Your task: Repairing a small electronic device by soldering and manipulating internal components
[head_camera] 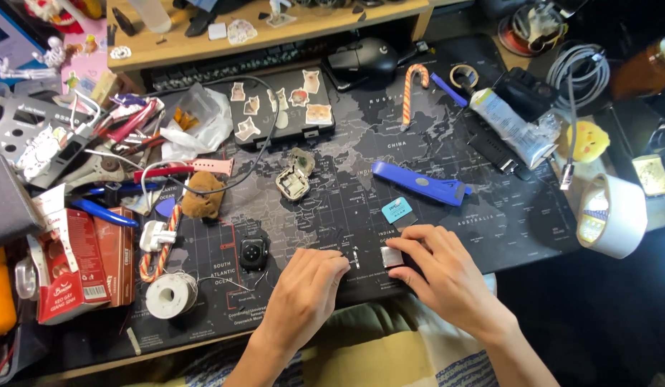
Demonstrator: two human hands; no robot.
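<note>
My left hand [304,290] rests on the dark map-printed desk mat [504,215], its fingertips bent down onto a small dark part near the mat's front edge. What lies under those fingers is mostly hidden. My right hand [440,269] lies just to the right, thumb and forefinger pinching a small shiny metal piece [391,257]. A tiny light part [355,256] lies on the mat between the two hands. A black square smartwatch body [253,253] sits face down to the left of my left hand.
A blue pry tool [418,183] and a teal card [397,210] lie beyond my right hand. An open earbud case [295,179], a solder spool [170,294], red boxes [82,261], a tape roll [612,215], a white tube [511,127] and a mouse [364,57] crowd the desk.
</note>
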